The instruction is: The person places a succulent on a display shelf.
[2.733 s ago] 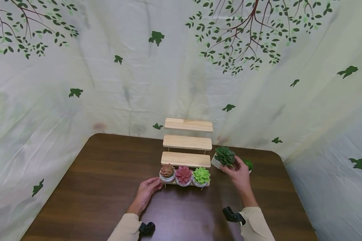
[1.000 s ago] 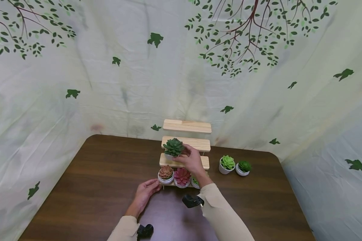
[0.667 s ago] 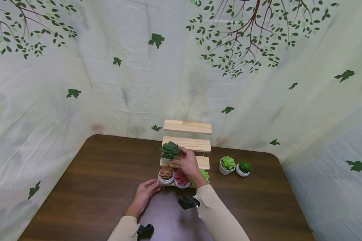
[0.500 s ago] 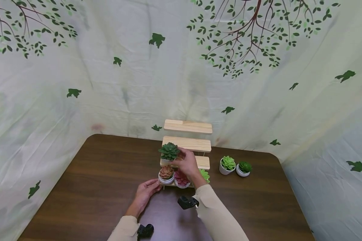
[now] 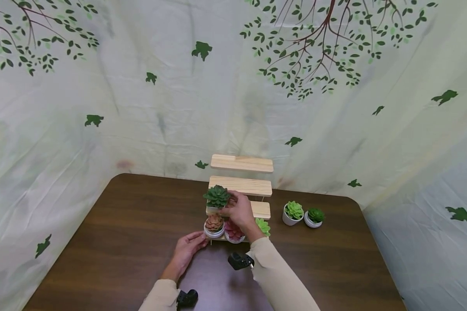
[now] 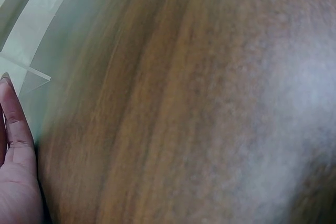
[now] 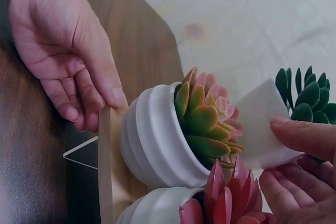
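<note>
My right hand (image 5: 238, 212) grips the white pot (image 7: 265, 129) of a dark green succulent (image 5: 216, 196) between thumb and fingers. It is at the left end of the second-lowest tier of a wooden step shelf (image 5: 240, 185); whether the pot touches the board cannot be told. My left hand (image 5: 189, 248) holds the left end of the bottom tier, thumb at its edge and fingers below. On that tier stand a pinkish-brown succulent (image 5: 214, 224), a red succulent (image 7: 233, 198) and a light green succulent (image 5: 262, 226), partly hidden by my right arm.
Right of the shelf, a light green succulent in a white pot (image 5: 293, 213) and a small dark green one (image 5: 314, 217) stand on the brown table (image 5: 140, 220). A leaf-printed cloth (image 5: 171, 108) hangs behind. The two upper boards (image 5: 241, 163) carry no pots.
My right hand has carried the dark green succulent from the table's right side leftward across the shelf, then slightly lower; it barely moves lately. My left hand stays at the shelf's end.
</note>
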{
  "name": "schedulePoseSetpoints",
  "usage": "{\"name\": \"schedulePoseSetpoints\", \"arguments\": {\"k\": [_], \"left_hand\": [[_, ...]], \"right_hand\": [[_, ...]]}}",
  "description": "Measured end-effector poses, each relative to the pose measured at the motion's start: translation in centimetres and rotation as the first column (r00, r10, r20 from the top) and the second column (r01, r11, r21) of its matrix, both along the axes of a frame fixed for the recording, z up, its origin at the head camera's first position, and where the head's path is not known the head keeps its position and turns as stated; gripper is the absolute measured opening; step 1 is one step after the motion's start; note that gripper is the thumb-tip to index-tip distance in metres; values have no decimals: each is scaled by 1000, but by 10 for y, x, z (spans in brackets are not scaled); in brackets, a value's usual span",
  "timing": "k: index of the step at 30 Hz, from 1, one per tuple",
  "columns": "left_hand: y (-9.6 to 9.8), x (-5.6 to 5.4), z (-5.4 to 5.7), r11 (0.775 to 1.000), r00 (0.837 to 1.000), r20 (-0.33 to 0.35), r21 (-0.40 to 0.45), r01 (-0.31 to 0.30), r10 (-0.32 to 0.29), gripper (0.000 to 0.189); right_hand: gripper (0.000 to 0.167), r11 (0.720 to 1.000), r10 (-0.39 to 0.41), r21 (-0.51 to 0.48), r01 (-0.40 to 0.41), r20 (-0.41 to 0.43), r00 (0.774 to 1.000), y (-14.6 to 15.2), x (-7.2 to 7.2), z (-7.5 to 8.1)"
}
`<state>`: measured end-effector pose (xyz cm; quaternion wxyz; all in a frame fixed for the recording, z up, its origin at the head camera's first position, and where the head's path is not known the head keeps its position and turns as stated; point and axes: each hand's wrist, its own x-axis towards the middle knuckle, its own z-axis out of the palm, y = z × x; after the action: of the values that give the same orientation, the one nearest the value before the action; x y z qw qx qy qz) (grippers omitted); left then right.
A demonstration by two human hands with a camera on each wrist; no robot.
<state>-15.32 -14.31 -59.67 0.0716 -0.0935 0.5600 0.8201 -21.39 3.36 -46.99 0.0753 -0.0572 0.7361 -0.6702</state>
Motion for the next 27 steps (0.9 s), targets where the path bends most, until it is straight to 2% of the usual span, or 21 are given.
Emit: {"name": "schedulePoseSetpoints", "arguments": {"k": [12,19,23,27], "left_hand": [[-2,1,0,1000,1000,-13,1,24,-24,17],[0,-1,1,1000,1000,-9,-7,6,-6,18],[-1,-1,2,1000,1000,-12,-13,10,-10,21],[-1,0,2,1000,1000,-18,-21,11,-11,23]], "right_hand": [[63,996,12,85,-10,-33,999,-1,-3,1],[74,990,59,130,-59,5,998,13,1,7],[73,995,74,61,-74,7,997,27,3,11],[67,999,50,-5,-50,22,999,42,4,12]]}}
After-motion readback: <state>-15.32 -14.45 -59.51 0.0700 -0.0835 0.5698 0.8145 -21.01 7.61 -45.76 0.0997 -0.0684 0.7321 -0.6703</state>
